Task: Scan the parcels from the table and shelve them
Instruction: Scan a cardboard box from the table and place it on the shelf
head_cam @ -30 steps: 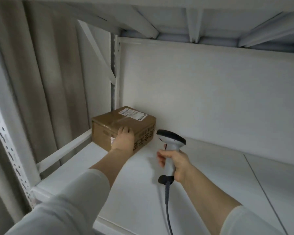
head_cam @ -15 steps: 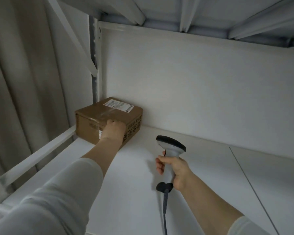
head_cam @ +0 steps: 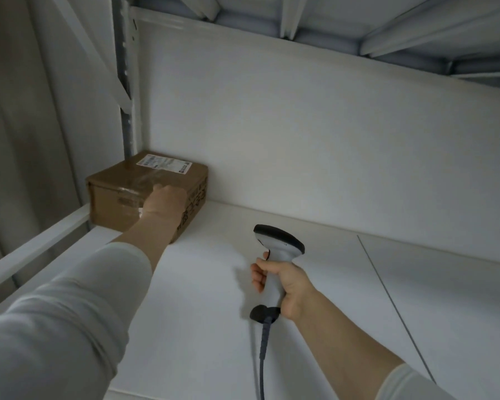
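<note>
The brown cardboard parcel [head_cam: 116, 197] sits in the back-left corner of the white shelf [head_cam: 208, 298], its shipping label [head_cam: 163, 163] facing up. The left hand [head_cam: 165, 202] presses on the parcel's near corner, fingers too blurred to tell whether they grip. To the right of the parcel and well apart, the right hand [head_cam: 283, 281] is wrapped round the upright handle of the corded scanner [head_cam: 280, 243].

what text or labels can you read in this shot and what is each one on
Nothing here is sharp enough to quote.
White shipping label on top of the cardboard box: printed lines and a dark code block, too blurred to read.
Black print on the box's right side: too blurred to read.
Faint stamp on the box's front: too blurred to read.
On the scanner: no marking visible.
</note>
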`<state>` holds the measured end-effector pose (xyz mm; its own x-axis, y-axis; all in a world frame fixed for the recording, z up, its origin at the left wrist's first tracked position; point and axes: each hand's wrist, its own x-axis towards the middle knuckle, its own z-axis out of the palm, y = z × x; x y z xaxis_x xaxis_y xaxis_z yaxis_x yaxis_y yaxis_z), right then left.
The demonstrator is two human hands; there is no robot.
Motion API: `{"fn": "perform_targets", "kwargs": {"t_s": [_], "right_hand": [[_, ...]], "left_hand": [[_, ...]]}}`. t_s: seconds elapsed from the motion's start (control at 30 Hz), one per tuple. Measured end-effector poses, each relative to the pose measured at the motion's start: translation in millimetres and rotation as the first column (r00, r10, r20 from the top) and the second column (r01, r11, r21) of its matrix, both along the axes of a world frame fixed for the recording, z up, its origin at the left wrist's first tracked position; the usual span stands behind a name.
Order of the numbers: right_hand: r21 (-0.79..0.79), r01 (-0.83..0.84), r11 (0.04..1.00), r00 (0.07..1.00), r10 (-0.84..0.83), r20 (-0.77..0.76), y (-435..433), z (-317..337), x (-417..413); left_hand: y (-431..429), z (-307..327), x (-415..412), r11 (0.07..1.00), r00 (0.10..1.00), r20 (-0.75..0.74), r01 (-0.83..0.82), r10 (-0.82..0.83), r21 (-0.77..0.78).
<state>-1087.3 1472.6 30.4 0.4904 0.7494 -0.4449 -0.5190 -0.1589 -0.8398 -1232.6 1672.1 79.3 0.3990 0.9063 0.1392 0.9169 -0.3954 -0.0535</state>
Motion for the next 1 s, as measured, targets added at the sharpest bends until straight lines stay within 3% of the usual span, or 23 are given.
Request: {"fn": "perform_targets", "kwargs": {"t_s": [0.1, 0.23, 0.57, 0.8, 1.0], "right_hand": [[0.01, -0.009, 1.0, 1.0, 0.009, 0.0, -10, 2, 3], [0.021, -0.001, 1.0, 1.0, 0.001, 0.0, -25, 7, 7], [0.044, 0.04, 0.998, 0.968, -0.049, 0.244, -178, 34, 52], [0.015, 0.253, 0.967, 0.89, -0.239, 0.387, -369, 34, 129], [0.001, 0.508, 0.861, 0.788, -0.465, 0.403, -548, 29, 175]], "left_hand": [[-12, -9, 4, 0.999, 1.0, 0.009, 0.005, -0.005, 0.042], [-45, -26, 16, 0.996, 0.978, 0.199, 0.043, -0.057, 0.072], [-240, -25, 109, 0.929, 0.931, 0.047, 0.364, -0.362, -0.059], [-424, -30, 211, 0.773, 0.779, 0.022, 0.625, -0.626, -0.11], [-587, -44, 295, 0.553, 0.557, 0.011, 0.827, -0.831, -0.104]]}}
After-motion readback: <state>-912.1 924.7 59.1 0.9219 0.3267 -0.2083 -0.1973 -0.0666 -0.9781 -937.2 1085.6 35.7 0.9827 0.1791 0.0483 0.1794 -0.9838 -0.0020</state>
